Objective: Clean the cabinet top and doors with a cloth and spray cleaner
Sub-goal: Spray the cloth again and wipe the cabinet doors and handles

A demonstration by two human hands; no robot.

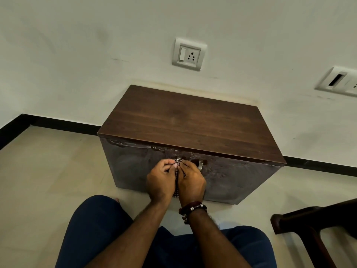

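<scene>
The off-white plastered wall (77, 55) fills the upper part of the view, with a black skirting strip (58, 122) along its foot and a pale tiled floor (48, 171) below. Against the wall stands the low dark-brown wooden cabinet (185, 122); its flat wood-grain top is bare, and its two front doors (139, 171) show dull smears and cloudy streaks, most plainly on the left door. The person sits on the floor before it in dark blue trousers (92, 229), and a dark wooden chair arm (309, 219) juts in at lower right. Two white socket plates (189, 54) sit on the wall above and to the right.

Both hands meet at the seam between the doors. The left hand (161, 178) and the right hand (191, 182), the latter wearing a dark beaded bracelet (192, 208), pinch a small dark patterned cloth (178, 163) between curled fingertips, bunched against the left metal door handle (178, 158); a strip of it hangs down between the palms. The right metal door handle (201, 164) is just beside the right hand. No spray bottle is in view.

This looks like detail work around the handle. To do it well, the cloth is best wrapped snugly round the handle and drawn along it, then opened flat for broad overlapping strokes across the streaked panels, working top to bottom so loosened grime isn't dragged back.
</scene>
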